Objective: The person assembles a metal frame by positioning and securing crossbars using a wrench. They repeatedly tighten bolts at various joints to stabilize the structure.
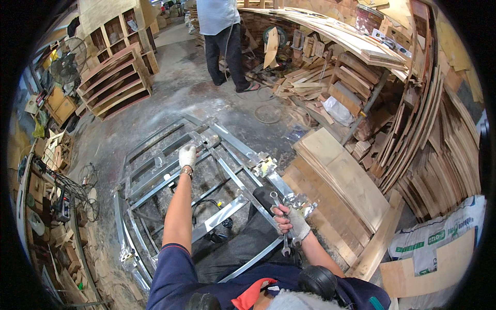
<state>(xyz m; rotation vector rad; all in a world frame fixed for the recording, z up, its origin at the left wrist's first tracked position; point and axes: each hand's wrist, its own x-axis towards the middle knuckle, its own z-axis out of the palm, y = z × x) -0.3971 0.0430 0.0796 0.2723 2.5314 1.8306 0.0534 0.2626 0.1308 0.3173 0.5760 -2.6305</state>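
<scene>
A large metal frame of shiny bars lies on the floor in front of me and around my legs. My left hand, in a white glove with a watch on the wrist, reaches to the middle of it. Its fingers are curled closed next to a bar joint; what they grip is hidden. My right hand, gloved with bare fingertips, is closed around several wrenches beside the frame's right edge. Their ends stick out above and below the fist. Metal brackets sit on the right-hand bar.
Wooden boards lie stacked right of the frame. A person stands ahead, near a workbench loaded with wood strips. A wooden shelf unit and a fan are at the far left. Cables lie on the left.
</scene>
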